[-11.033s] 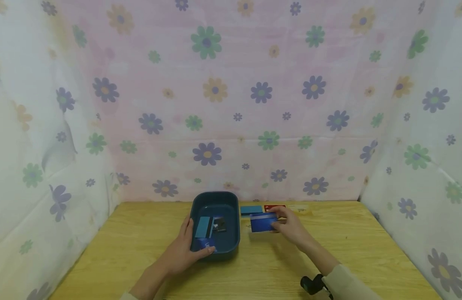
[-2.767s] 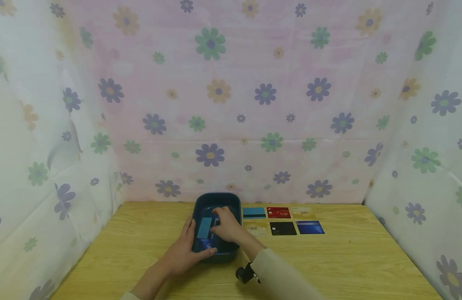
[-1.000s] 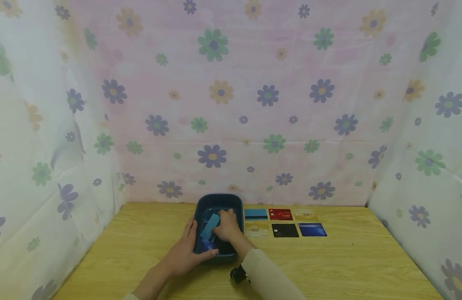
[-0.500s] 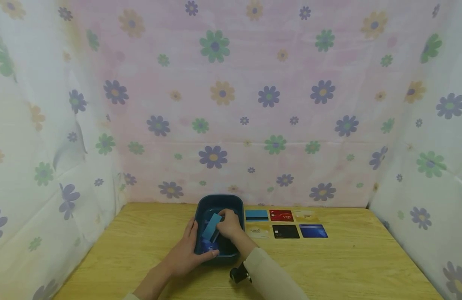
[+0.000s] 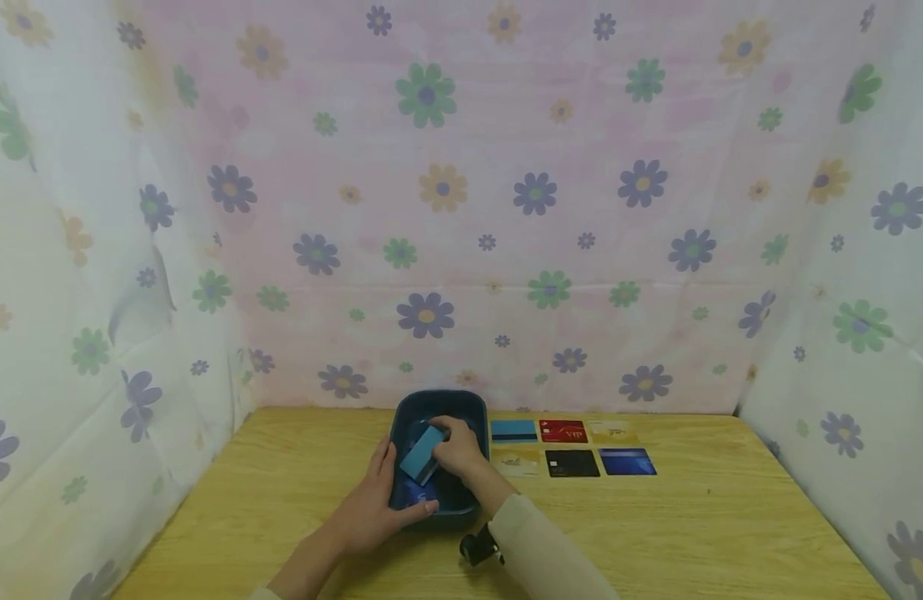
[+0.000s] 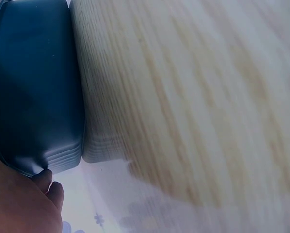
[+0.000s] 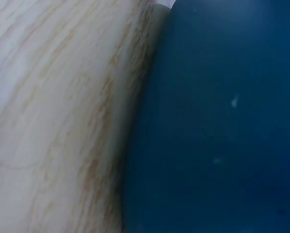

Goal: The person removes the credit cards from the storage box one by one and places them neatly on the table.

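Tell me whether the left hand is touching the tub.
Touching. The head view shows the left hand gripping the tub by its near left rim.

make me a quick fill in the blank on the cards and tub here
1. The right hand lifts a light blue card out of the dark blue ____.
2. The left hand grips the tub's ____ side.
3. Beside the tub, ____ cards lie in two rows.
4. The red card lies in the ____ row.

Missing words: tub; left; six; far
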### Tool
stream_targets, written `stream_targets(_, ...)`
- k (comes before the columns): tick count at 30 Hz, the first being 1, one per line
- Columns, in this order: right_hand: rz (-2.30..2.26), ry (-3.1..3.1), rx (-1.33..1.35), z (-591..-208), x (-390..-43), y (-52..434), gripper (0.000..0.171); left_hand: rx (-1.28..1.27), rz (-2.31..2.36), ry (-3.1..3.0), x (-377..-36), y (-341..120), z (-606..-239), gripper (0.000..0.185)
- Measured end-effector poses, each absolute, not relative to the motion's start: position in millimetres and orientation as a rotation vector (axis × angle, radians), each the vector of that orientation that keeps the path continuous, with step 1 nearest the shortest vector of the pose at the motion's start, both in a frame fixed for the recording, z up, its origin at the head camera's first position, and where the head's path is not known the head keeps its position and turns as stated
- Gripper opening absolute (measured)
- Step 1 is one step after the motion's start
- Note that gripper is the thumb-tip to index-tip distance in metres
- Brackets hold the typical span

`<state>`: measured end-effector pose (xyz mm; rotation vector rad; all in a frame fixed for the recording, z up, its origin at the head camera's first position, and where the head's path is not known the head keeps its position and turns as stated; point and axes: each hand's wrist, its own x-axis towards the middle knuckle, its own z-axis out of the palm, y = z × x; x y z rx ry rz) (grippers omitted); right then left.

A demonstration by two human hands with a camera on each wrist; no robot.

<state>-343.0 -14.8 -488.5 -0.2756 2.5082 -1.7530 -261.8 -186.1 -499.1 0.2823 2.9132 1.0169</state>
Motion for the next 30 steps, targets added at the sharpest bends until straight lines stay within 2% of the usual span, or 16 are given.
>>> stream_targets(9,-1.761,2.532,-0.265,-489,-341,-14,0.058,0.270,1.030,2.895,-260,-184,-500,0.125)
stream_targets(30,-1.808,2.542,-0.498,-456,-326,-3,0.050,0.271,1.038,2.896,-259,-184,-494,0.125)
